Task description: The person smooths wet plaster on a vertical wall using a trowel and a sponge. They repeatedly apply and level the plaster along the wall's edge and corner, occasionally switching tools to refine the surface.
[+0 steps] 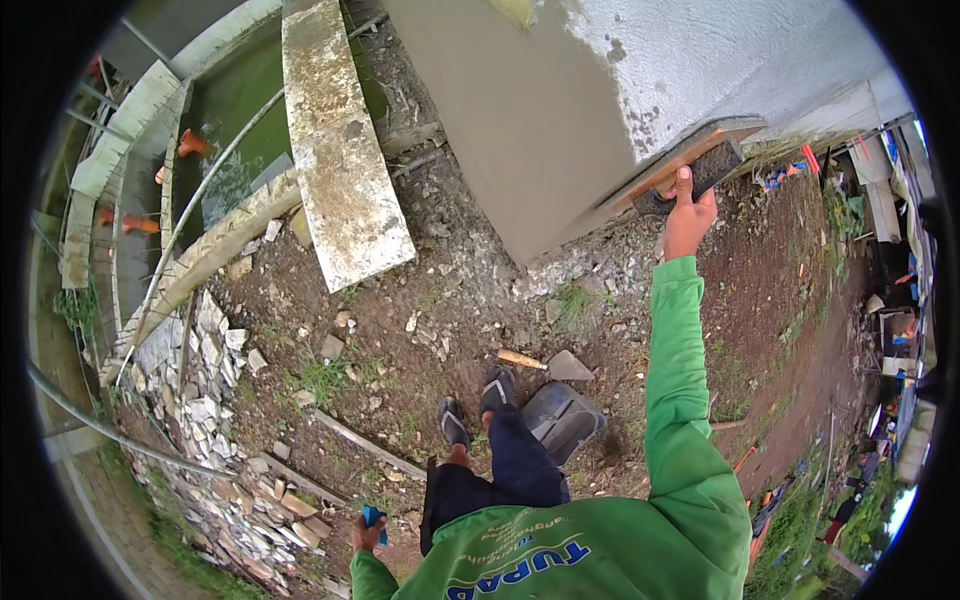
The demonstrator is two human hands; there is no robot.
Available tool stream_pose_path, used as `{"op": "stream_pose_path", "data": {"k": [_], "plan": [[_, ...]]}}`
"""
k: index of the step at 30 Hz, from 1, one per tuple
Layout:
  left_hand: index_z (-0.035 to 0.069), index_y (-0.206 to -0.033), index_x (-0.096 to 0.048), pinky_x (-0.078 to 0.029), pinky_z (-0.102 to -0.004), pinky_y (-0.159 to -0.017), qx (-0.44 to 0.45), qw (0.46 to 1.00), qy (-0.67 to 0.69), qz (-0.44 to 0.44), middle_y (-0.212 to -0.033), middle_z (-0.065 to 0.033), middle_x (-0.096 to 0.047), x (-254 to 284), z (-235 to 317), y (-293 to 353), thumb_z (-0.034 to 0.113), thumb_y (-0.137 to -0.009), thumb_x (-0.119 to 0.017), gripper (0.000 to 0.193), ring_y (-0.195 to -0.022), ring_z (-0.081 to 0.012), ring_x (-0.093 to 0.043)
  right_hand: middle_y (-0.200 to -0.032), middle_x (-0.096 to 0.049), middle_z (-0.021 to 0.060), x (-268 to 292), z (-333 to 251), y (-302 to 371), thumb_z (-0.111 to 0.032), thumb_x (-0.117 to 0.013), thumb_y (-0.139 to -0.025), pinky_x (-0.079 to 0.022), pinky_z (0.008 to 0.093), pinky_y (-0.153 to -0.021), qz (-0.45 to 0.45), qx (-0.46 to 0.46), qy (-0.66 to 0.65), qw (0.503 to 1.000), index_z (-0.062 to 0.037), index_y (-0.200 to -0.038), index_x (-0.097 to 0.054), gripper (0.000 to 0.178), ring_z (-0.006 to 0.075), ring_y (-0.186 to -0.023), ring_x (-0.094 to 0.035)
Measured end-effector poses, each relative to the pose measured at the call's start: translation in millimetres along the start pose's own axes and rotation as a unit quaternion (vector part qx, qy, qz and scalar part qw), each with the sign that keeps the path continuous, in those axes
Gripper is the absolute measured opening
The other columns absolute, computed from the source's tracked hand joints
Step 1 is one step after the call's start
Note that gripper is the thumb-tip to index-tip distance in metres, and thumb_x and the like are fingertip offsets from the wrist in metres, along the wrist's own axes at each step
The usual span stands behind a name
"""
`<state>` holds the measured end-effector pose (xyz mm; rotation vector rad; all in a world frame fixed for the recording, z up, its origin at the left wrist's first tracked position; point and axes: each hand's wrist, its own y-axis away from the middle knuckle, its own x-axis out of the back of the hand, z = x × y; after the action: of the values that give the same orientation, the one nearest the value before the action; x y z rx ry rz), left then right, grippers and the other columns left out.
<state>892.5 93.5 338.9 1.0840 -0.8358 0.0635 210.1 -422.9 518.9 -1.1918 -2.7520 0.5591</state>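
Head view: a person in a green long-sleeved shirt looks down past their own body at bare, stony ground beside a freshly plastered wall.
Right hand [688, 218]: raised at the end of an outstretched arm, fingers clasped on the handle of a plastering float [690, 160] (the thumb points up along the handle).
Plastering float: a long orange-edged board with a dark underside, pressed flat against the wall [540, 110], at the boundary between smooth wet grey plaster and rougher, paler plaster to the right.
Left hand [366, 534]: low at the person's side near the bottom of the picture, closed around a small blue object [374, 518] (its kind cannot be made out).
Feet: two dark sandals [475, 405] stand on the brown soil, just beside a dark bucket [562, 418].
Trowel [548, 365]: lies on the ground just ahead of the feet, wooden handle to the left, grey blade to the right, close to the bucket.
Plank [340, 150]: a broad, cement-stained board lies across the ground and reaches over the edge of a pond.
Pond [235, 110]: green water inside a pale concrete rim, upper left, with orange pipe pieces [190, 143] at its side.
Stone pile [215, 400]: pale broken stones heaped along the left edge of the ground.
Far right: scattered clutter and grass, too small to tell apart.
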Motion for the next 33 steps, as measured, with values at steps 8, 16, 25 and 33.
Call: {"op": "stream_pose_path", "data": {"k": [8, 16, 25, 33], "plan": [[0.004, -0.102, -0.071, -0.053, -0.037, -0.075, -0.071, 0.996, 0.055, 0.006, -0.087, -0.0086, -0.073, 34, 45, -43, 0.036, -0.076, -0.084, 0.044, -0.077, -0.0212, -0.068, -0.084, -0.062, -0.0004, 30, 76, 79, -0.029, -0.07, -0.095, -0.047, 0.0273, -0.068, -0.045, -0.092, 0.055, 0.993, -0.0004, -0.102, -0.063, 0.03, 0.0083, -0.074, -0.054], [0.003, -0.101, -0.072, -0.053, -0.034, -0.071, -0.078, 0.984, 0.16, 0.015, -0.085, -0.0043, -0.073, 58, 38, -63, 0.027, -0.079, -0.083, 0.035, -0.076, -0.0151, -0.066, -0.085, -0.063, 0.0002, -23, 11, 28, -0.024, -0.071, -0.094, -0.047, 0.0256, -0.065, 0.026, -0.012, -0.016, 0.999, -0.0002, -0.104, -0.063, 0.027, 0.0084, -0.072, -0.054], [0.001, -0.106, -0.07, -0.052, -0.0345, -0.078, -0.039, 0.996, 0.069, -0.035, -0.092, -0.0077, -0.072, 60, 38, -64, 0.032, -0.078, -0.084, 0.044, -0.079, -0.0168, -0.063, -0.091, -0.065, 0.0016, 43, 57, 51, -0.026, -0.07, -0.095, -0.049, 0.0271, -0.074, -0.024, -0.068, 0.033, 0.997, -0.0006, -0.106, -0.064, 0.028, 0.0098, -0.079, -0.057], [0.002, -0.103, -0.07, -0.052, -0.0349, -0.07, -0.08, 0.991, 0.102, 0.016, -0.088, -0.0053, -0.072, 91, 49, -63, 0.029, -0.079, -0.083, 0.039, -0.074, -0.0148, -0.062, -0.097, -0.067, 0.004, -25, 57, 72, -0.022, -0.071, -0.094, -0.048, 0.0292, -0.081, 0.013, -0.023, 0.013, 1.0, 0.0011, -0.112, -0.065, 0.03, 0.0126, -0.086, -0.057]]}}
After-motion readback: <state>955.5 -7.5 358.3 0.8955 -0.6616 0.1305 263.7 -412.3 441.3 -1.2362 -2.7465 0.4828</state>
